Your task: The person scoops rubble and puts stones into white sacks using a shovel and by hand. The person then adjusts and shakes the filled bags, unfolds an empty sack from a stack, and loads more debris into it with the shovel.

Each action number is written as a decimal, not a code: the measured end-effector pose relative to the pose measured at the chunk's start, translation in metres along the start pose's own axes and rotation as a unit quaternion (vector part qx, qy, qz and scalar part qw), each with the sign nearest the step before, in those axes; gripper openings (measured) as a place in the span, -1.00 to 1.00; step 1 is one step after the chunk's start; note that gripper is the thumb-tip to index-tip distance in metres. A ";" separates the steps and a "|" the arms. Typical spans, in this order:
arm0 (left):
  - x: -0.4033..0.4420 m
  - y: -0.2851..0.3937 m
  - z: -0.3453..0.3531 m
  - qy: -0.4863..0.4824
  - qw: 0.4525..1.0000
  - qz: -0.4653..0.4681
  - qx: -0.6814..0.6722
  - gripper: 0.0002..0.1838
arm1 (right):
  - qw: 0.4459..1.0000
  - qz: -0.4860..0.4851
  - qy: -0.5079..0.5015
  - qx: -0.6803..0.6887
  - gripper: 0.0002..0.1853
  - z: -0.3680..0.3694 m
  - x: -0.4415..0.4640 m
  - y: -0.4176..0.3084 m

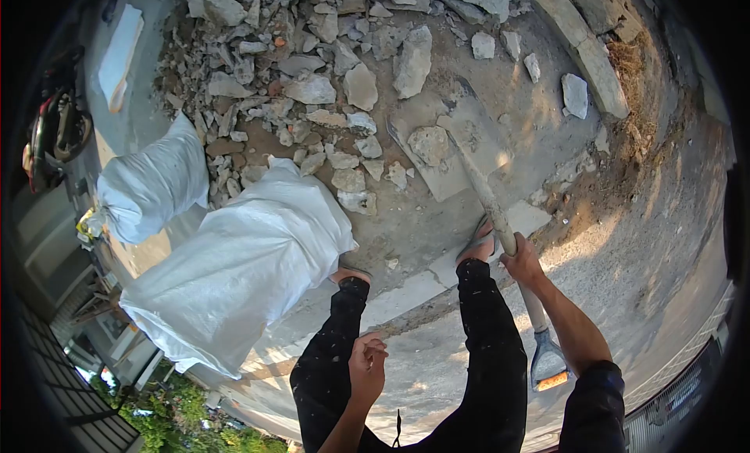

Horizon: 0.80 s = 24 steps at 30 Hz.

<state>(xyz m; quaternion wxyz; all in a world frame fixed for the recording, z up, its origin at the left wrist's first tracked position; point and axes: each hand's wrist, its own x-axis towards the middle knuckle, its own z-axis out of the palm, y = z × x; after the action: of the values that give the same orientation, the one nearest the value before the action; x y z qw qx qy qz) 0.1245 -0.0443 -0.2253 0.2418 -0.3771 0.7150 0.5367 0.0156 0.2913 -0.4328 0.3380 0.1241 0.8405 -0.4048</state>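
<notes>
Shovel point(479, 185) is held slantwise in front of the right foot, its pale shaft gripped partway down by the right hand point(522, 263). That grip is closed firmly around the shaft, with the grey-blue handle point(544, 351) left free behind it. A rough concrete chunk point(429, 146) is carried on the broad blade point(447, 179), which is set low over the dusty ground point(406, 226). The left hand point(367, 367) is held over the left thigh; its grip is loosely curled and half open, and nothing can be seen in it. Beyond the blade, broken slabs are heaped in a rubble pile point(301, 85). By the left foot, a large white woven sack point(250, 257) is laid, with a smaller bulging sack point(156, 179) just beyond.
</notes>
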 end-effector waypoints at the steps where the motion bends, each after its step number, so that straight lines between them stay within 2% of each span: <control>1: 0.004 0.002 -0.003 0.004 1.000 0.006 -0.004 -0.80 | 0.999 -0.016 -0.004 0.035 -0.60 0.010 0.037 -0.030; 3: 0.010 0.004 -0.014 0.034 0.999 -0.011 -0.025 -0.81 | 0.998 0.041 -0.037 0.040 -0.57 0.004 0.098 -0.094; 4: 0.015 -0.002 -0.018 0.053 0.998 -0.009 -0.037 -0.82 | 0.998 0.036 -0.035 0.037 -0.57 0.010 0.108 -0.110; 6: 0.032 -0.027 -0.017 0.078 0.995 -0.015 -0.056 -0.82 | 0.998 -0.007 0.002 -0.059 -0.52 0.014 0.122 -0.119; 7: 0.035 -0.039 -0.018 0.097 0.994 -0.020 -0.054 -0.82 | 0.998 -0.002 -0.006 -0.063 -0.52 0.017 0.125 -0.114; 8: 0.045 -0.042 -0.010 0.086 0.996 -0.003 0.012 -0.82 | 0.999 0.006 -0.020 -0.049 -0.50 0.024 0.131 -0.112; 11: 0.095 -0.037 0.050 -0.033 0.997 -0.034 -0.062 -0.77 | 0.998 0.000 -0.012 -0.057 -0.46 0.036 0.151 -0.093; 12: 0.123 -0.034 0.082 -0.094 0.993 -0.005 -0.078 -0.72 | 0.998 -0.015 -0.001 -0.069 -0.44 0.041 0.151 -0.086; 14: 0.187 -0.014 0.157 -0.142 0.975 -0.009 -0.170 -0.41 | 0.999 -0.028 -0.022 -0.025 -0.43 0.032 0.140 -0.082; 15: 0.224 0.003 0.188 -0.151 0.955 -0.080 -0.241 -0.25 | 0.998 -0.042 -0.039 0.015 -0.42 0.021 0.129 -0.085; 16: 0.265 0.014 0.211 -0.261 0.901 -0.068 -0.340 -0.15 | 0.995 -0.024 -0.077 0.059 -0.41 -0.003 0.108 -0.093; 17: 0.290 0.041 0.234 -0.220 0.899 -0.061 -0.375 -0.27 | 0.988 -0.007 -0.115 0.102 -0.40 -0.027 0.080 -0.093; 18: 0.302 0.060 0.252 -0.177 0.892 -0.054 -0.412 -0.38 | 0.989 -0.054 -0.112 0.074 -0.36 -0.040 0.051 -0.071; 19: 0.312 0.067 0.262 -0.184 0.893 -0.040 -0.410 -0.38 | 0.991 -0.012 -0.133 0.016 -0.30 -0.057 0.013 -0.053; 20: 0.325 0.068 0.269 -0.194 0.878 -0.084 -0.430 -0.55 | 0.984 0.007 -0.175 -0.031 -0.34 -0.081 -0.023 -0.048; 21: 0.330 0.067 0.273 -0.197 0.861 -0.135 -0.449 -0.67 | 0.986 0.051 -0.157 -0.027 -0.27 -0.091 -0.057 -0.016; 22: 0.318 0.079 0.272 -0.164 0.844 -0.161 -0.486 -0.72 | 0.983 0.099 -0.107 0.113 -0.34 -0.093 -0.086 0.012; 24: 0.311 0.067 0.268 -0.178 0.839 -0.167 -0.487 -0.72 | 0.949 0.244 -0.115 0.160 -0.41 -0.096 -0.140 0.057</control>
<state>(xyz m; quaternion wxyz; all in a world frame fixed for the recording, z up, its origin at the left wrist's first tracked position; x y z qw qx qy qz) -0.1309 0.1326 -0.5023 0.2366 -0.4578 0.2323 0.8249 0.1022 0.4101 -0.3304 0.4964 0.3309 0.6641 -0.4506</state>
